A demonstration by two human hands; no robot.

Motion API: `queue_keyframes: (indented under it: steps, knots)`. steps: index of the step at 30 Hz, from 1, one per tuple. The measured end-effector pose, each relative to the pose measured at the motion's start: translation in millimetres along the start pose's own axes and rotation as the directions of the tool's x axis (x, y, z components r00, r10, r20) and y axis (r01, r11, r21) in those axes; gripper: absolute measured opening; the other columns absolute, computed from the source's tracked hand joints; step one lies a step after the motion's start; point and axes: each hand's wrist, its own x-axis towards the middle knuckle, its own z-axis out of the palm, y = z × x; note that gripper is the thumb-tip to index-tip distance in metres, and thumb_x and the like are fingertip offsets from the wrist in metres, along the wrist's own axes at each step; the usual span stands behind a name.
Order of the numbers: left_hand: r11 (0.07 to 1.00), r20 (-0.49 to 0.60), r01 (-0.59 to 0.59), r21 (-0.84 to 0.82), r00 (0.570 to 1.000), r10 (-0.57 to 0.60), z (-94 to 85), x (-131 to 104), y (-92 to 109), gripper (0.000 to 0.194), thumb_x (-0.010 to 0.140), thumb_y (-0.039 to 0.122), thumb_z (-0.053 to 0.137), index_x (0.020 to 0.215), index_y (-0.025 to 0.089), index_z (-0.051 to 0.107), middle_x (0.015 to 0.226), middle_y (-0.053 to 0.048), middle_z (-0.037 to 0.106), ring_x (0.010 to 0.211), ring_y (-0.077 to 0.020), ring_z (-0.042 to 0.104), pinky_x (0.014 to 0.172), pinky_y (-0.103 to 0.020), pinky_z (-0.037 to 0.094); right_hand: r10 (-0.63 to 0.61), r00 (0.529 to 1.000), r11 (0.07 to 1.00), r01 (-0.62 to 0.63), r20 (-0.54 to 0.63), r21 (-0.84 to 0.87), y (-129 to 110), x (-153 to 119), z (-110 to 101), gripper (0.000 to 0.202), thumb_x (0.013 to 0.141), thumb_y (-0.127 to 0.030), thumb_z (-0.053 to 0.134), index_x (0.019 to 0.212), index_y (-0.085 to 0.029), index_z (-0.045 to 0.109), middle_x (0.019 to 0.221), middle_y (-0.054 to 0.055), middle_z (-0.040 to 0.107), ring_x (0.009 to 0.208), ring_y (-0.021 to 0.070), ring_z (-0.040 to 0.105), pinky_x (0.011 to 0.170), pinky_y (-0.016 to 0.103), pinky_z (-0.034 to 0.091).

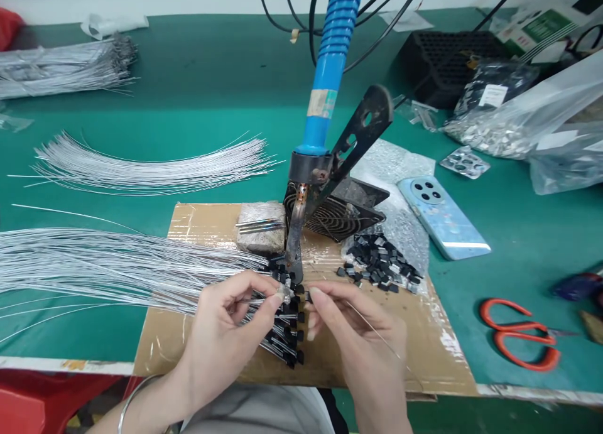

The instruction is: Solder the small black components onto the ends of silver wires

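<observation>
My left hand (pixel 240 324) pinches a small clear-whitish piece (pixel 284 292) between thumb and fingertips, over a bundle of grey wires (pixel 117 264) with black ends (pixel 292 333). To its right, my right hand (pixel 348 327) is closed on a small black piece (pixel 308 296), held at the fingertips; a thin wire (pixel 372 327) runs across that hand. Just above both hands hangs the metal tip of a blue-handled soldering tool (pixel 323 95) on a black bracket. A pile of small black pieces (pixel 384 261) lies on bubble wrap beyond my right hand.
Cardboard (pixel 424 346) lies under the hands. A grey block (pixel 261 227) with metal rods sits behind them. A blue phone (pixel 445 217) and red-handled scissors (pixel 521 333) are on the right. Another wire bundle (pixel 155 167) lies at the left; plastic bags (pixel 541 120) are at the back right.
</observation>
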Motion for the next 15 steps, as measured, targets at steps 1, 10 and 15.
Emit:
queue_keyframes:
  steps: [1, 10, 15]
  knots:
    - [1.0, 0.011, 0.009, -0.003, 1.0, -0.009, -0.4, 0.0, 0.4, 0.013, 0.086, 0.016, 0.068, 0.076, 0.019, 0.075, 0.079, -0.004, 0.079, 0.064, -0.0131, 0.066, 0.053, -0.019, 0.046, 0.015, 1.0, 1.0, -0.015, 0.008, 0.01, 0.2, -0.3, 2.6, 0.004, 0.085, -0.029, 0.084, 0.086, -0.026, 0.085, 0.059, -0.001, 0.072, 0.047, 0.0136, 0.067, 0.047, 0.022, 0.06]
    - [1.0, 0.031, 0.008, -0.011, 0.999, -0.008, -1.0, 2.1, 7.5, 0.014, 0.085, 0.014, 0.068, 0.072, 0.018, 0.074, 0.077, -0.005, 0.078, 0.065, -0.0147, 0.07, 0.054, -0.02, 0.051, 0.127, 0.992, 0.992, -0.127, 0.0, 0.013, -3.2, -3.7, 15.8, 0.017, 0.081, -0.039, 0.086, 0.082, -0.022, 0.085, 0.062, 0.002, 0.073, 0.044, 0.0141, 0.062, 0.043, 0.026, 0.056]
    - [0.999, 0.037, 0.011, -0.036, 0.999, -0.01, -0.5, 3.2, 8.2, 0.015, 0.084, 0.013, 0.068, 0.071, 0.018, 0.073, 0.078, -0.005, 0.078, 0.07, -0.0145, 0.073, 0.059, -0.018, 0.053, 0.115, 0.993, 0.993, -0.115, 0.002, 0.009, 1.0, -2.4, 15.5, 0.021, 0.081, -0.042, 0.086, 0.079, -0.021, 0.084, 0.058, 0.001, 0.071, 0.042, 0.0138, 0.061, 0.041, 0.025, 0.055]
